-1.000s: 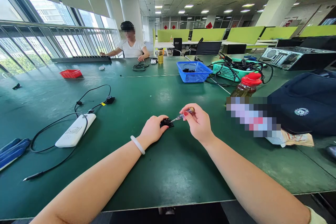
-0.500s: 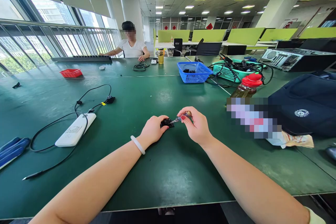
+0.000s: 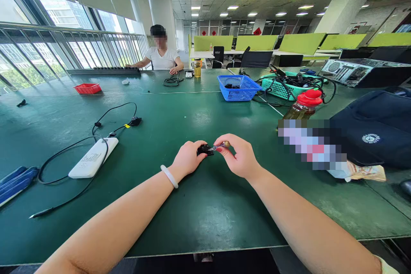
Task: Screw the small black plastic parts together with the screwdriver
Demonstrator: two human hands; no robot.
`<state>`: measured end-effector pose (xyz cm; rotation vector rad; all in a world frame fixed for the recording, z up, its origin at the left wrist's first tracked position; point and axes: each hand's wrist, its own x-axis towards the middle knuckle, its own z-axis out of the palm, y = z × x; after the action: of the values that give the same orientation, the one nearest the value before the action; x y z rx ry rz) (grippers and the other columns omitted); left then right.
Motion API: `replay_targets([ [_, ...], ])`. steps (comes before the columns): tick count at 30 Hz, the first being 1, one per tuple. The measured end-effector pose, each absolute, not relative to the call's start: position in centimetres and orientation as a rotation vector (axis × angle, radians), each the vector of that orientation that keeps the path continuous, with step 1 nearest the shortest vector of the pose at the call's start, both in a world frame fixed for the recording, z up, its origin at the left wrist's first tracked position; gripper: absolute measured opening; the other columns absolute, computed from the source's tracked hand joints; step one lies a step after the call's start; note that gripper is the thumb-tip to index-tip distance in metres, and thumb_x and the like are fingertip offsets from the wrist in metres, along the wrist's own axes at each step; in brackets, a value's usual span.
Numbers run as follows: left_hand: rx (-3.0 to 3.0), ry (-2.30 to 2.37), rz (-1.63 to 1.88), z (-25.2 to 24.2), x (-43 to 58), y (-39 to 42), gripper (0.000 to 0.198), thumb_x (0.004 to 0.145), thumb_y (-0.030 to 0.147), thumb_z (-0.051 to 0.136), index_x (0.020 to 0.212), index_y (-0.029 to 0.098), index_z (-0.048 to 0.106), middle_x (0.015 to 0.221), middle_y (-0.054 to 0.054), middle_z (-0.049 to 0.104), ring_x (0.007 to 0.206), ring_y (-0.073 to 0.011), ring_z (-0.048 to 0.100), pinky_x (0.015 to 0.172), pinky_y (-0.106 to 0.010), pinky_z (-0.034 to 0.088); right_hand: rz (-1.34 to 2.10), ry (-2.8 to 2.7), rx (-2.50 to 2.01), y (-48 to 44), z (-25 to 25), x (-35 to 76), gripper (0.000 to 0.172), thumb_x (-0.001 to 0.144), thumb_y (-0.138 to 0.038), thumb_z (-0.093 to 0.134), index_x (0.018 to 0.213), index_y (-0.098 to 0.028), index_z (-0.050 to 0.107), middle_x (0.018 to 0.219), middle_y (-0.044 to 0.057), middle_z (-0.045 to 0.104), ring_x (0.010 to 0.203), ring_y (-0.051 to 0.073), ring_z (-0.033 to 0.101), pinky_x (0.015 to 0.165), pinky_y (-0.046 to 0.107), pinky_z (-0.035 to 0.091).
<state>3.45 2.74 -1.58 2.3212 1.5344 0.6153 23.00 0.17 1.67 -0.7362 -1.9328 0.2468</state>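
Note:
My left hand (image 3: pixel 188 157) rests on the green table (image 3: pixel 199 218) and pinches a small black part (image 3: pixel 205 149) against it. My right hand (image 3: pixel 239 156) is closed on a small screwdriver (image 3: pixel 221 145) with a clear amber handle. The metal tip of the screwdriver touches the black part. A white bangle sits on my left wrist.
A white power bank (image 3: pixel 93 158) with black cables lies at the left. A blue basket (image 3: pixel 238 87), a green basket of cables (image 3: pixel 282 85), a red-capped bottle (image 3: pixel 303 105) and a dark bag (image 3: pixel 375 130) stand at the right. A person (image 3: pixel 160 53) sits at the far side.
My right hand has lowered and moved left toward the black part, and the screwdriver now lies flatter. My left hand has stayed put.

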Motion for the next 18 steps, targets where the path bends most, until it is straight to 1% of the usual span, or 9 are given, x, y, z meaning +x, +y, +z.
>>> replay_targets([
  [4,2.317,1.495,0.641,-1.61,3.44,2.77,0.031,0.088,0.027,0.061,0.119,0.022,0.065,0.105,-0.007,0.071,0.099,-0.0249,0.061,0.09,-0.038,0.049,0.172,-2.026,-0.534,0.01,1.72,22.61,0.002,0.09,-0.021,0.063,0.091,-0.022,0.063,0.079,0.001,0.069,0.067,0.013,0.063,0.066,0.025,0.053],
  [9,2.313,1.475,0.648,-1.53,3.42,2.81,0.029,0.087,0.027,0.062,0.116,0.022,0.066,0.103,-0.007,0.071,0.097,-0.024,0.062,0.089,-0.037,0.049,0.136,-2.003,-0.532,0.26,1.82,22.53,0.005,0.087,-0.026,0.07,0.09,-0.024,0.066,0.078,0.001,0.071,0.071,0.014,0.065,0.068,0.027,0.055],
  [12,2.325,1.493,0.649,-1.39,3.49,2.72,0.028,0.088,0.027,0.063,0.115,0.021,0.066,0.101,-0.007,0.071,0.097,-0.0245,0.062,0.089,-0.037,0.049,0.106,-1.969,-0.602,0.48,2.01,22.87,0.003,0.088,-0.022,0.068,0.09,-0.024,0.068,0.082,0.002,0.072,0.077,0.017,0.067,0.073,0.031,0.056],
  [14,2.33,1.508,0.653,-1.34,3.55,2.67,0.028,0.088,0.027,0.063,0.114,0.021,0.066,0.101,-0.007,0.071,0.097,-0.0247,0.062,0.089,-0.038,0.049,0.145,-1.955,-0.629,0.52,2.1,23.08,0.009,0.088,-0.017,0.064,0.091,-0.025,0.068,0.086,0.002,0.074,0.08,0.017,0.068,0.075,0.031,0.057],
  [16,2.332,1.507,0.652,-1.36,3.56,2.68,0.028,0.088,0.027,0.063,0.115,0.021,0.066,0.102,-0.006,0.072,0.098,-0.0247,0.062,0.09,-0.038,0.049,0.195,-1.968,-0.624,0.45,2.13,23.17,0.013,0.087,-0.014,0.062,0.092,-0.025,0.068,0.087,0.001,0.074,0.079,0.016,0.069,0.074,0.03,0.058],
  [18,2.332,1.494,0.647,-1.43,3.52,2.76,0.029,0.087,0.026,0.063,0.116,0.021,0.066,0.104,-0.007,0.071,0.099,-0.0245,0.062,0.09,-0.038,0.049,0.207,-1.996,-0.597,0.3,2.1,23.12,0.013,0.087,-0.014,0.063,0.091,-0.024,0.069,0.084,0.001,0.074,0.075,0.015,0.069,0.071,0.029,0.058],
])
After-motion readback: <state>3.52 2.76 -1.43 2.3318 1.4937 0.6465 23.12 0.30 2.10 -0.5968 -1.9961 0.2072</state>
